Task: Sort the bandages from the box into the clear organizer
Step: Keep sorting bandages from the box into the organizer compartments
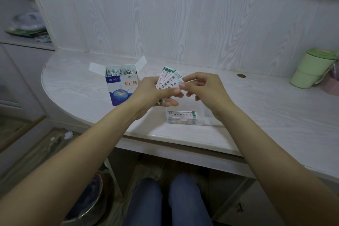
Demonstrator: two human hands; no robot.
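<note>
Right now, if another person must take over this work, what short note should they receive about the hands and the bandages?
Left hand: holds a fan of white wrapped bandages.
Right hand: pinches the edge of one bandage in that fan.
Blue-and-white cardboard box: open, upright on the white table, still holding many bandages.
Clear plastic organizer: on the table below the hands, some bandages already inside.
Left: place the held bandages, then the rest from the box.

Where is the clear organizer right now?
In the head view, the clear organizer sits on the desk near its front edge, just below both hands, right of the bandage box.
</note>
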